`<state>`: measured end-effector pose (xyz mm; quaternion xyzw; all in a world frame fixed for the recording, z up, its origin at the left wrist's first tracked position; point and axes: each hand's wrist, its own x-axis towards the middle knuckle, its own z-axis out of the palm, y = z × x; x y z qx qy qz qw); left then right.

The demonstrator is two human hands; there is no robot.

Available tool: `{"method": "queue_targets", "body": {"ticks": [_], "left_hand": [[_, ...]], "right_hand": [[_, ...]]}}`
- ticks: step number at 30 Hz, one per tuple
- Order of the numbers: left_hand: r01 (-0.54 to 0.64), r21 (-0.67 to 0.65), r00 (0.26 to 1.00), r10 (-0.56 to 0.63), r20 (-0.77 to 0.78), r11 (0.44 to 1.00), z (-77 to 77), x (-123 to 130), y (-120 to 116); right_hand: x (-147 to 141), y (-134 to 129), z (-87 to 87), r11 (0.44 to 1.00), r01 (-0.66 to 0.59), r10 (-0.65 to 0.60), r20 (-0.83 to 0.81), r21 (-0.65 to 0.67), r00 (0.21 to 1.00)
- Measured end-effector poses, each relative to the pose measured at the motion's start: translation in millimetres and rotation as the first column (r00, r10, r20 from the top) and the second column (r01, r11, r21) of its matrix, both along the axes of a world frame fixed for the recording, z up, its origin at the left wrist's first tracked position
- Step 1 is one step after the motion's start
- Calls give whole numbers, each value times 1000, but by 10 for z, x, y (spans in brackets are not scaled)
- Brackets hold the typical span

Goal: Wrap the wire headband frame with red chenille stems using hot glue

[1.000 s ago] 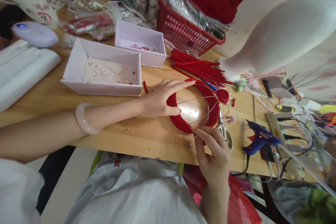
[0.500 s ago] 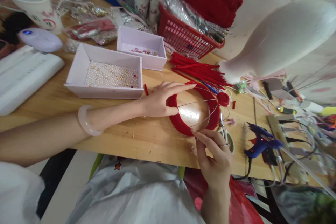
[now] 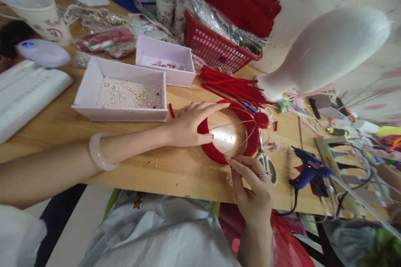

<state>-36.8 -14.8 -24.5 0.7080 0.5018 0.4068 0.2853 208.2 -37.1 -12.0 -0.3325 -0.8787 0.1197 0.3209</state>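
A red fuzzy ring (image 3: 253,139) lies on the wooden table, with thin wires crossing its opening to a round red knob (image 3: 261,120) at its right. My left hand (image 3: 184,127) is over the ring's left side, thumb at the inner edge and fingers stretched to the back rim, holding it. At the front rim, my right hand (image 3: 250,179) pinches the ring's edge where one wire end reaches it; the exact contact is hidden by the fingertips. Scissors with pale handles (image 3: 272,171) lie just right of the ring.
Left stand a white box of pearl beads (image 3: 119,114) and a smaller box (image 3: 178,77). Behind are red fuzzy stems (image 3: 232,84), a red basket (image 3: 216,46) and a white mannequin head (image 3: 338,46). A blue glue gun (image 3: 308,169) and power strip (image 3: 324,154) sit at right.
The view has shifted slightly, so everything sits a little further left and lower. Both hands keep their places on the ring.
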Motion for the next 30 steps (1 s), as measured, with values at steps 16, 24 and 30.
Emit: {"method": "queue_targets", "body": {"ticks": [16,24,30], "left_hand": [[70,-25,995,-68,74,997,-45,-47,23],[87,-6,994,-86,67,996,-7,-55,4],[65,-21,997,-64,50,998,1,-27,-19]], "right_hand": [[39,1,-48,999,7,-8,-16,-54,1000],[33,1,-57,998,8,-9,-14,-58,1000],[38,10,-70,997,12,-13,-19,-77,1000]]}}
